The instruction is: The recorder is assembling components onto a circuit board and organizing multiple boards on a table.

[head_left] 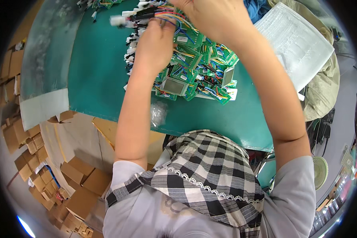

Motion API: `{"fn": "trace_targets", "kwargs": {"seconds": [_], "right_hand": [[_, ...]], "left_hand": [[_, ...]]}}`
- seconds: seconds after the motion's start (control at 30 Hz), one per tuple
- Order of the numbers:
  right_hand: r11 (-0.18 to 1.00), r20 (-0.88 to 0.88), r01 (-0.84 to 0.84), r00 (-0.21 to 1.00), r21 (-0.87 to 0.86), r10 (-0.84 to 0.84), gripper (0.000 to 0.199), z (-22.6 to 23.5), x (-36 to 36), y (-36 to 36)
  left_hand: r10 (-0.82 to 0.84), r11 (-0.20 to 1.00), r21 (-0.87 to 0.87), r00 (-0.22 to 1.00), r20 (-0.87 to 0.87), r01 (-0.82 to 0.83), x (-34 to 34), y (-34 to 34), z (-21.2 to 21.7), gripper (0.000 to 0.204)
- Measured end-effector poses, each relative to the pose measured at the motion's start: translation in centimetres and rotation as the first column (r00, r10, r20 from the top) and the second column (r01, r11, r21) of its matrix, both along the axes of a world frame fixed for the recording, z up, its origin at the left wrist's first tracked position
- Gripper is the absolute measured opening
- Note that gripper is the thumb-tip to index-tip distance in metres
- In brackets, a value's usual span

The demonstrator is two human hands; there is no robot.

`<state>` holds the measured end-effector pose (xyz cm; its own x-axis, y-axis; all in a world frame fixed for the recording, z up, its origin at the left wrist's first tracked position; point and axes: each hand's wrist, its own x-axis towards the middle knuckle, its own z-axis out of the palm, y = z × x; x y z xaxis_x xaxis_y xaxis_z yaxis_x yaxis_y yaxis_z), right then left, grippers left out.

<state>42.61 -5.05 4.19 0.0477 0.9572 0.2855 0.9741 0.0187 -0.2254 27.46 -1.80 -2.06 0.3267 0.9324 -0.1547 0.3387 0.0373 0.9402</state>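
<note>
My left hand (155, 47) is closed around a bundle of coloured wires (172, 16) with black sleeving. A white plug (119, 20) at the bundle's end sticks out to the left, slightly blurred. My right hand (216, 18) is at the top edge of the view, its fingers bent in above the same wires. The picture's edge cuts those fingers off, and what they grip is hidden. Below both hands lies a pile of green circuit boards (188, 57) with wires attached. A board with a small grey display (173, 85) lies at the pile's near side.
The pile sits on a green table mat (101, 67). A small clear plastic bag (158, 113) lies near the front edge. White foam sheets (293, 45) are stacked at right on beige cloth (325, 87). Cardboard boxes (85, 178) stand on the floor at left.
</note>
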Motion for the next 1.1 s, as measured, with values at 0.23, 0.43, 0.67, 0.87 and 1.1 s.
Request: {"fn": "trace_targets", "kwargs": {"seconds": [0.23, 0.43, 0.67, 0.87, 1.1], "right_hand": [[0.995, 0.036, 0.017, 0.999, 0.1, -0.021, 0.055, -7.7, -0.5, -1.3], [0.991, -0.079, 0.095, 0.993, 0.095, -0.087, 0.058, -8.2, -1.5, -2.4], [0.919, -0.362, 0.194, 0.93, 0.342, -0.061, 0.048, -12.9, -2.8, -13.2], [0.997, -0.778, 0.02, 0.623, -0.079, -0.074, 0.039, -16.2, -5.2, -22.1], [0.983, -0.993, 0.154, -0.07, -0.1, -0.09, 0.058, -14.9, -7.7, -21.4]], "left_hand": [[0.218, 0.887, 0.462, 0.888, -0.404, -0.007, -6.0, -3.1, 0.2, 0.037], [0.123, 0.833, 0.42, 0.621, -0.774, 0.359, -17.1, -14.0, -15.6, 0.074], [-0.202, 0.979, -0.11, 0.772, -0.603, 0.171, -18.1, -12.4, -17.6, 0.064], [-0.219, 0.935, -0.319, 0.959, -0.181, 0.154, -17.7, -10.4, -11.3, 0.049], [-0.449, 0.853, -0.208, 0.877, 0.171, 0.478, -8.1, -11.5, -8.6, 0.038]]}}
